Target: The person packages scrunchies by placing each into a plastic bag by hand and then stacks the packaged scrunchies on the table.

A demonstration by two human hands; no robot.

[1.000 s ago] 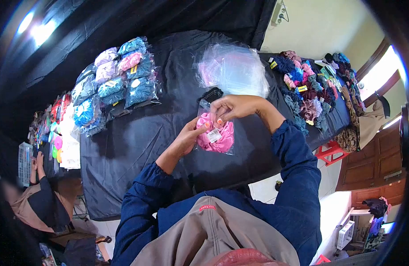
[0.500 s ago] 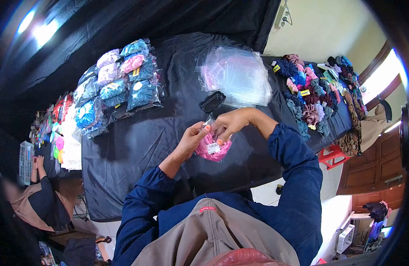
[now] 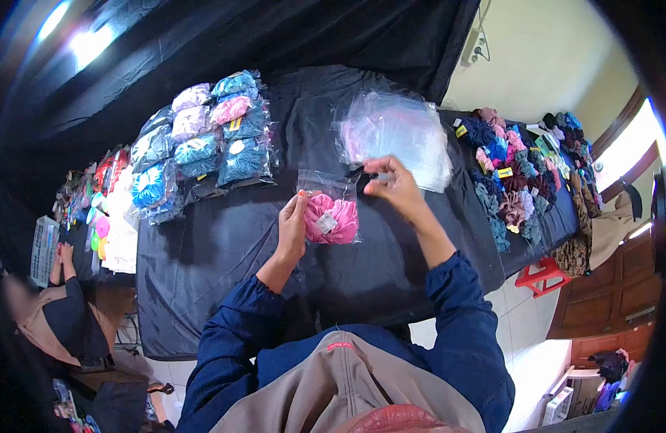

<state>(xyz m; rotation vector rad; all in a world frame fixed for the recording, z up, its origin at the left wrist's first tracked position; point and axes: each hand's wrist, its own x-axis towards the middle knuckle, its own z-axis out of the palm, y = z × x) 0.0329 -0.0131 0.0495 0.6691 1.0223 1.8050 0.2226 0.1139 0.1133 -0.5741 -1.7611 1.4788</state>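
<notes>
A pink scrunchie (image 3: pixel 340 216) with a white label lies inside a clear plastic bag (image 3: pixel 320 177). My left hand (image 3: pixel 293 225) is closed on the bag's left edge, thumb on top, holding it above the black cloth. Just right of the bag's top, my right hand (image 3: pixel 396 189) has its thumb and fingers around a small black object (image 3: pixel 357 174). That object is partly hidden by the fingers, and its kind is not clear. Beyond my right hand is a pile of clear plastic bags (image 3: pixel 401 133).
Bagged scrunchies (image 3: pixel 196 144) stand in rows at the left of the black-covered table (image 3: pixel 224 252). Loose scrunchies (image 3: pixel 510 169) cover the right side. A red stool (image 3: pixel 542 277) is at lower right. Another person (image 3: pixel 62 310) sits at far left near a grey basket (image 3: pixel 44 249).
My right hand has left the bag and moved up and right to the black object. My left hand has shifted left, keeping the bag, which now hangs flatter and in fuller view.
</notes>
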